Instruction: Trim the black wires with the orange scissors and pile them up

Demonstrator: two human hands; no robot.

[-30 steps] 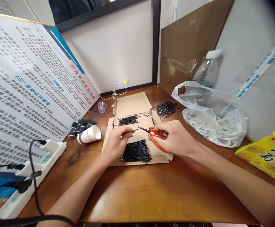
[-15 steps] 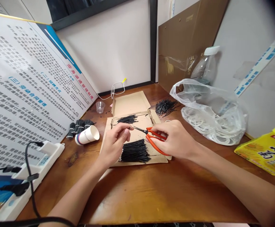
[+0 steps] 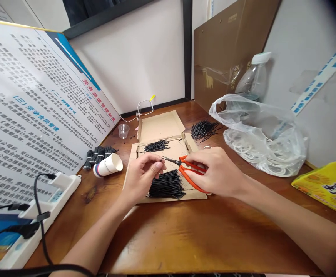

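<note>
My right hand [image 3: 214, 171] grips orange-handled scissors [image 3: 189, 175], their slim dark blades pointing left to the fingertips of my left hand [image 3: 144, 173]. Thumb and forefinger of the left hand are pinched together; whatever they hold is too small to make out. Below both hands lies an opened cardboard box [image 3: 162, 121]. On its near part rests a thick row of short black wires [image 3: 167, 184], partly covered by my left hand. A smaller heap of black wires [image 3: 156, 146] lies farther back on the cardboard.
Right of the box are a loose black wire pile [image 3: 204, 130], a clear bag of white cable coils [image 3: 260, 142], a bottle [image 3: 254, 79] and a yellow packet [image 3: 326, 184]. Left are tied bundles [image 3: 98, 154], a tipped paper cup [image 3: 108, 165], a plastic cup [image 3: 123, 130] and a power strip [image 3: 43, 219].
My left hand has shifted slightly right, its fingertips now closer to the scissors' blades. The right hand still grips the scissors in nearly the same place. The view has moved a little.
</note>
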